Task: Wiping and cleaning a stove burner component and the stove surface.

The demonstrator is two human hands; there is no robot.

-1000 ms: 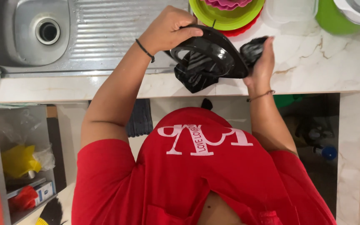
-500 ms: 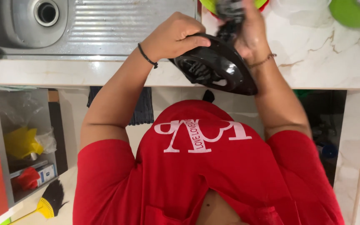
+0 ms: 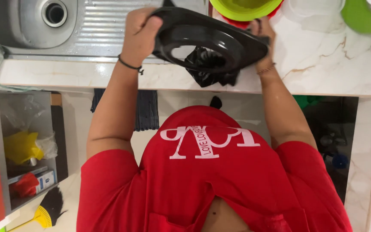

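A black plastic ring-shaped rim [image 3: 237, 43] with a wide round hole is held tilted over the marble counter's front edge. My left hand [image 3: 139, 33] grips its left end, with a thin dark band on the wrist. My right hand [image 3: 263, 39] holds its right end, fingers curled over the edge. A crumpled black plastic bag [image 3: 211, 71] bunches under the ring and shows through the hole, hanging over the counter edge. My red shirt fills the lower part of the view.
A steel sink [image 3: 18, 25] with drain and ribbed drainboard lies at the top left. A lime green bowl [image 3: 245, 9] on a red plate, a clear tub [image 3: 314, 13] and a green container [image 3: 363, 19] stand behind. A shelf with a yellow bag [image 3: 20, 146] and a broom [image 3: 48, 210] are at the left.
My left hand has moved left and the ring now lies spread wide between both hands. The black bag, earlier up near my right hand, now hangs below the ring.
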